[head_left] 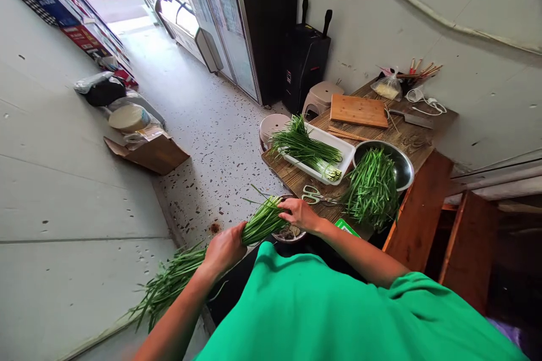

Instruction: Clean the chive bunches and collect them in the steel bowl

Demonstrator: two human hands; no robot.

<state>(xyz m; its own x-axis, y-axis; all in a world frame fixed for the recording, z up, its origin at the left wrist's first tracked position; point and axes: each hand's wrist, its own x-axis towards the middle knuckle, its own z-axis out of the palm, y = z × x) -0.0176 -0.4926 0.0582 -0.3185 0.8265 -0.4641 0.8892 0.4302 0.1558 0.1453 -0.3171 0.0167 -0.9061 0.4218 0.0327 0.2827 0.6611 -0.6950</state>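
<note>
- At left, a cardboard box (156, 155) stands on the speckled floor (199, 141) beside the wall.
- A worker's left hand (225, 249) closes firmly around a long bunch of green stalks (261, 225), its leafy end trailing to the near left, its pale ends pointing right.
- The right hand (300, 215) meets those pale ends, fingers bent against them — whether they pinch a single stalk, one cannot tell.
- Below the pale ends sits a small bowl (291, 240) holding scraps.
- Just right, scissors (312, 194) lie on the wooden table (284, 172), near a white tray (346, 150) bearing more greens (307, 145).
- Farther off, a cutting board (359, 110) lies flat.
- At right, loose stalks (374, 187) spill over the near rim of a metal bowl (403, 168); beyond rests a cleaver (417, 119).
</note>
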